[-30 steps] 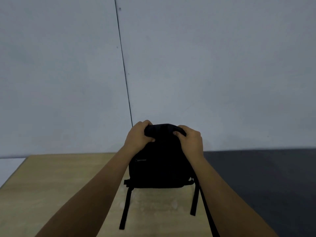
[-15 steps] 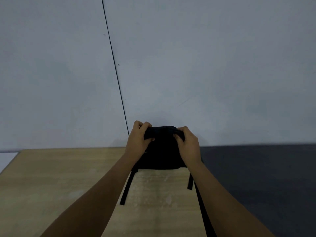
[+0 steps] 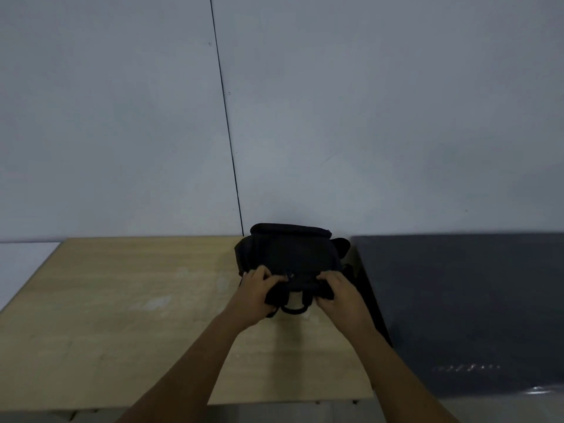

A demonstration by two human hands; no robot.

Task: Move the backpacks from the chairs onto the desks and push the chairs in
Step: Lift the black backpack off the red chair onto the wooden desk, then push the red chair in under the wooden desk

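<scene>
The black backpack (image 3: 290, 254) is lying on the wooden bench (image 3: 137, 315) at centre frame, its length running away toward the wall (image 3: 366, 117), directly beyond both hands. The left hand (image 3: 254, 290) and right hand (image 3: 341, 296) are clamping its near end equally, flanking the small carry loop; its soft fabric is sagging.

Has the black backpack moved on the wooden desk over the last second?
Yes. The backpack has tipped from upright to lying flat, its base toward the wall seam, on the wooden desk.
</scene>
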